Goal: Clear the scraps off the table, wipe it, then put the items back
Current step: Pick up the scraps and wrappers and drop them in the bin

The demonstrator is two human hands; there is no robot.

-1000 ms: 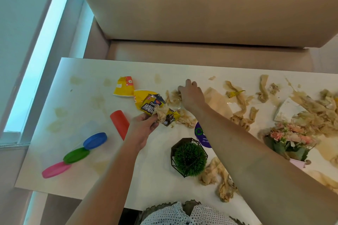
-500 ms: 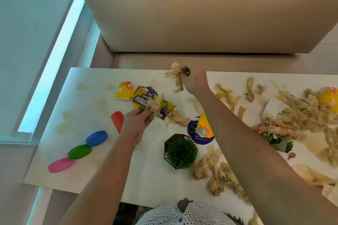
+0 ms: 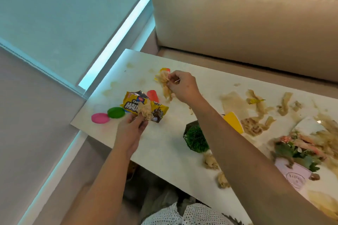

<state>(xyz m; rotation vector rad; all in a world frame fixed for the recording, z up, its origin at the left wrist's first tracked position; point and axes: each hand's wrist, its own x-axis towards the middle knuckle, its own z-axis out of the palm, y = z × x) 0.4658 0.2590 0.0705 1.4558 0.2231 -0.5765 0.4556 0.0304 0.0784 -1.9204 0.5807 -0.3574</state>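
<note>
Tan scraps: the right hand (image 3: pixel 182 88), down on the counter (image 3: pixel 164 144) a second ago, now pinches one lifted strip (image 3: pixel 165 86) just beyond the left hand (image 3: pixel 130 129), which clutches a yellow wrapper (image 3: pixel 129 105) and a wad (image 3: pixel 145 111). Gathering looks early: many strips (image 3: pixel 256 113) lie right of both hands on stained white, with a beige sofa (image 3: pixel 237 23) beyond.

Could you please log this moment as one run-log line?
stage: clearing | left hand: holds wrapper | right hand: pinches tissue scrap | table: littered

Table (image 3: pixel 170 144): smooth, glossy white top, stained. Wrapper (image 3: pixel 144 106): shiny crinkled foil-plastic. Scraps (image 3: pixel 256 107): limp, matt, wrinkled paper. Lids (image 3: pixel 108 115): smooth plastic.
</note>
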